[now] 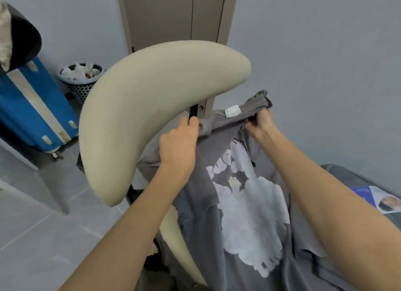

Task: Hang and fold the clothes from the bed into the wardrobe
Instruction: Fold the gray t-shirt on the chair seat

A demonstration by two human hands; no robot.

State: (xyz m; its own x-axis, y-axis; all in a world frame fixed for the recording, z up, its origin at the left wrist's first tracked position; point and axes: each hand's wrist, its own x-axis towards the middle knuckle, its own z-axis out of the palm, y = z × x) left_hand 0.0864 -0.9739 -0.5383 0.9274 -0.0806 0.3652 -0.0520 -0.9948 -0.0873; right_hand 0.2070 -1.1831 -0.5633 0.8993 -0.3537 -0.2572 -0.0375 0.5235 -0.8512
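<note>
Chair back (181, 238): a beige curved edge at the lower centre, with the shirt's hem side draped against it.
Grey T-shirt (199, 204): held up in the air between both hands, over the chair. Its front faces the camera and it hangs down toward the bottom edge.
Print (253, 214): a big white cloud-like shape with lettering above it, on the shirt's chest.
Left hand (178, 145): fingers curled tight around bunched fabric at the shoulder, left of the neckline, with the thumb tip up by a black post (193, 111).
Right hand (260, 123): fingers curled, gripping gathered fabric at the neckline's other side.
Neck label (232, 111): a white tag on the inside of the collar, between the two hands.
Headrest (152, 108): a large beige crescent pad on the black post, just left of the left hand.
Bed (351, 175): a grey cover at the right, with a magazine (377, 198) lying on it.
Floor (32, 230): pale grey tiles.
Suitcase (32, 108): blue with beige straps, leaning at the far left.
Basket (81, 80): perforated and grey, holding white crumpled things, beside the suitcase.
Door panels (173, 19): beige, against the grey wall behind the headrest. I cannot tell whether they are the wardrobe.
</note>
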